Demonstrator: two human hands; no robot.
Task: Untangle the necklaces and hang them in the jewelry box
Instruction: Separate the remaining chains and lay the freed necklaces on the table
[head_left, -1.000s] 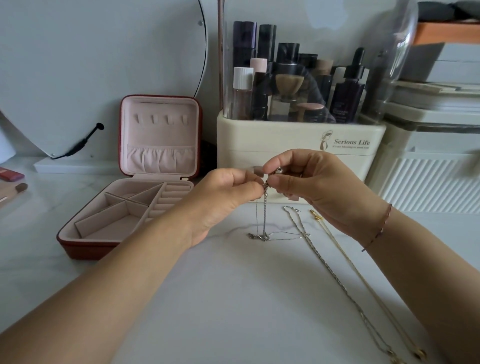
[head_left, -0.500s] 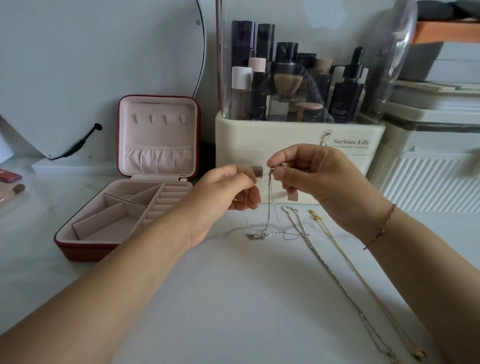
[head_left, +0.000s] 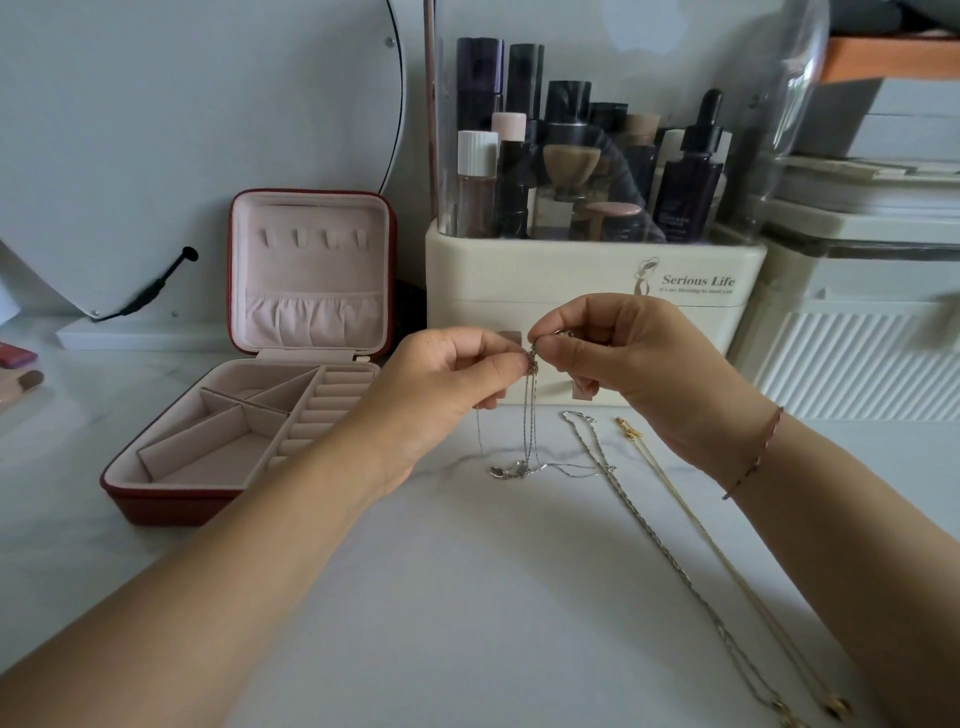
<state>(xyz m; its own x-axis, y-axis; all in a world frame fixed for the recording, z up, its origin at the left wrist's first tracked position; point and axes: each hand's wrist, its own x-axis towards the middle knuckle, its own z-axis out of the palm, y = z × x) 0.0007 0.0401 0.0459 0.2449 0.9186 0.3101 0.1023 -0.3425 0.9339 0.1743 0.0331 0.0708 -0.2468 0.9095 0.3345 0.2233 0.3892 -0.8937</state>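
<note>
Hard to make out the knot itself, it's tucked between the fingertips. Left hand (head_left: 441, 384) and right hand (head_left: 628, 364) both pinch the thin silver necklace (head_left: 529, 415) mid-scene above the table (head_left: 415, 597); its strands dangle to a small clump. Two longer chains (head_left: 670, 551) run off the near-right edge. Open jewelry box (head_left: 171, 499) sits left.
</note>
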